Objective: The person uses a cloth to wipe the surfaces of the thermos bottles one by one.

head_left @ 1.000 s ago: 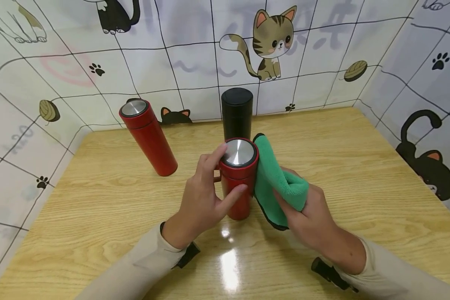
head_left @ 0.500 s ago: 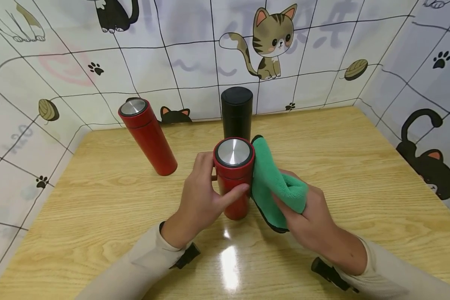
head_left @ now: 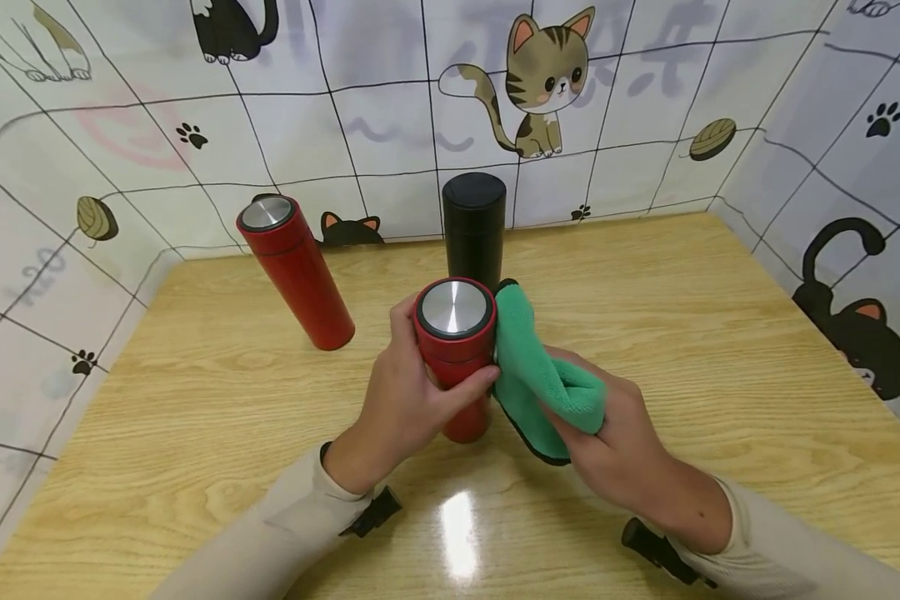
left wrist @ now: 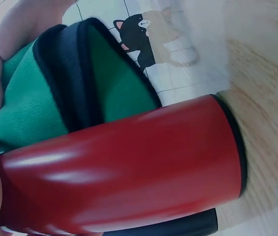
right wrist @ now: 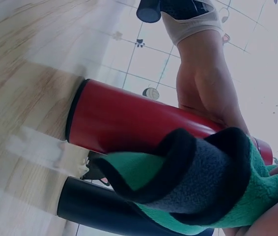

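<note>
My left hand [head_left: 401, 392] grips a red thermos [head_left: 457, 354] around its upper body, thumb across the front, other fingers hidden behind it. The thermos has a brushed silver lid top with a dark ring. In my right hand [head_left: 626, 437] is a folded green microfiber cloth [head_left: 528, 358] with black edging, laid against the right side of the thermos. In the left wrist view the cloth [left wrist: 31, 98] lies along the red body [left wrist: 129, 162]. From the right wrist, the cloth's grey inner side [right wrist: 203, 179] shows between its folds.
A black thermos [head_left: 474, 233] stands just behind the gripped one, partly covered by it. To the left, farther back, stands a second red thermos [head_left: 300, 275]. All are on a wood-grain table [head_left: 195, 417], with cat-printed walls [head_left: 390, 125] at the back and sides.
The red thermos has shifted left, deeper into my left hand. My left fingers have left the lid's edge and gone behind it. The cloth and right hand have followed slightly left.
</note>
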The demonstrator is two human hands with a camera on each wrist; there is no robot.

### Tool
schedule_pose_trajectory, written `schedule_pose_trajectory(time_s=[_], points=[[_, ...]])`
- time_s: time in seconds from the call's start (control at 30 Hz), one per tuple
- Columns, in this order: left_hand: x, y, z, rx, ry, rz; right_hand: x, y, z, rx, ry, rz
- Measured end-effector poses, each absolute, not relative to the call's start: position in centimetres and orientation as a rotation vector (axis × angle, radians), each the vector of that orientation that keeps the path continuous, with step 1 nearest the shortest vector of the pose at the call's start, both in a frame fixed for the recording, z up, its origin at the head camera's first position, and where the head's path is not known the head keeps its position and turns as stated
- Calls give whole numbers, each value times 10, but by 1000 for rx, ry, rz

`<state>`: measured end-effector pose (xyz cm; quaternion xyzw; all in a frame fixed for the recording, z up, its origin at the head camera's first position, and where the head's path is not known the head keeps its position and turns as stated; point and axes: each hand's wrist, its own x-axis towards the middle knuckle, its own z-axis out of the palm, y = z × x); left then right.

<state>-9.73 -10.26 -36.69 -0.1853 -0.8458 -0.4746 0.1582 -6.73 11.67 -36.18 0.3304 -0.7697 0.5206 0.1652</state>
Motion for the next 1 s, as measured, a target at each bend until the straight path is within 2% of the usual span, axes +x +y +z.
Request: schedule_pose_trajectory(time_s=[0.17, 0.4, 0.6, 0.77, 1.0], points=[[-98, -102, -366, -553, -2407, -1395, -69, 118, -362, 971, -2219, 1495], [-96, -103, -368, -642, -2325, -1492, -74, 118, -366, 813, -2369, 1510], [-95, -102, -368, -772, -2291, -1150, -74, 117, -363, 663, -2151, 1736], [-95, -98, -370, -789, -2336, -773, -74, 117, -361, 845, -1983, 1724], [-97, -100, -370, -728, -2369, -689, -75, 115, -361, 978, -2042, 1417]])
